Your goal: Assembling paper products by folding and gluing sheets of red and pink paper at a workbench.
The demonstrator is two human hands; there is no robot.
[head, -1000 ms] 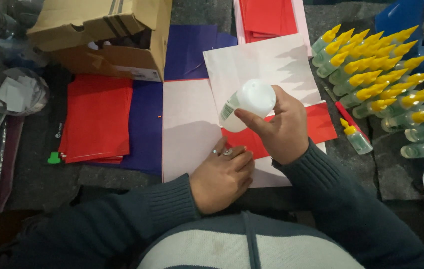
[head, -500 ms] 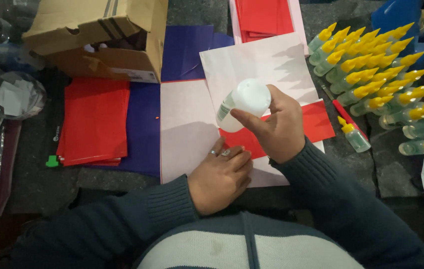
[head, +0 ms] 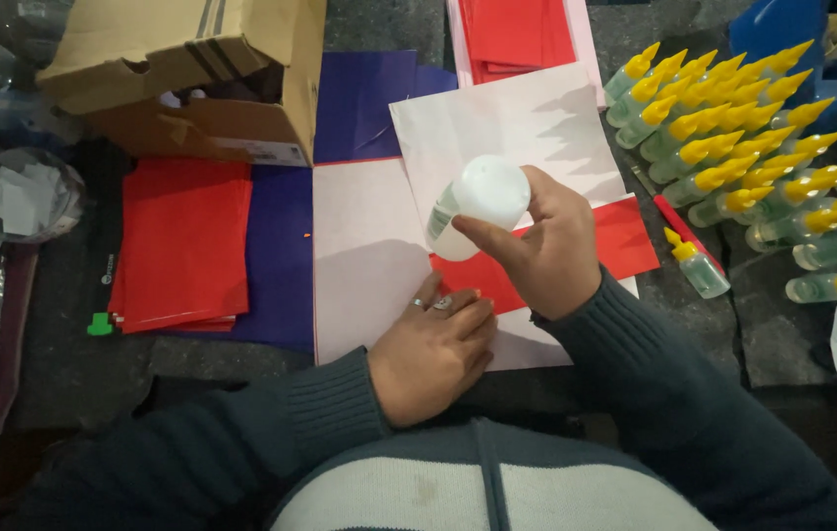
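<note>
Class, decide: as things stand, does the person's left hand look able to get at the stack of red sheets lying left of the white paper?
Probably yes. The left hand rests flat on the white paper, holding nothing, and only flat blue paper lies between it and the stack of red sheets. The right hand holds the glue bottle elsewhere.

Translucent plastic bottle [head: 473,202], matt paper [head: 369,261]

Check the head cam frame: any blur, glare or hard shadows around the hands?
Head view: mostly sharp; the white bottle in the right hand looks slightly soft and overexposed on its base. Soft shadow of hand and bottle falls on the white paper beside the left hand. No strong glare; corners darken.
</note>
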